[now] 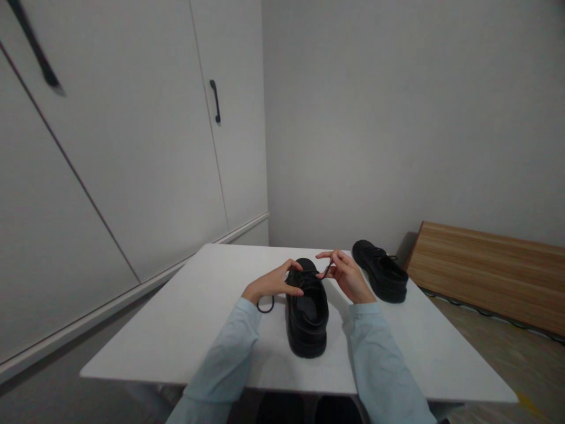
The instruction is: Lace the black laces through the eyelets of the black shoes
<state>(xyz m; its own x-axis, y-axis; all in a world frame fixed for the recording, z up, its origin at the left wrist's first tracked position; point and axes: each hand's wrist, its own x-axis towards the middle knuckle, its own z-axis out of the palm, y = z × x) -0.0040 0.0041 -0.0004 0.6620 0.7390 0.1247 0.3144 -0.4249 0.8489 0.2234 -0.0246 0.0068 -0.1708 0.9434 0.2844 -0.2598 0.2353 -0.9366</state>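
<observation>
A black lace-up shoe [308, 333] sits on the white table, toe pointing away from me and heel toward me. My left hand [276, 281] grips its upper from the left, with the thumb by the opening and the fingers near the lacing. Between the fingertips of my right hand [344, 274], a black shoelace [327, 271] is pinched and lifted off the right side of the shoe. A thin dark loop [265, 310] hangs just below my left wrist; whether it belongs to the lace I cannot tell.
A second black shoe [382, 274] stands near the right edge of the white table [185, 335]. White cabinet doors [168, 147] with dark handles rise at the left. Beyond the table's right side, a wood-grain panel [485, 274] leans by the wall.
</observation>
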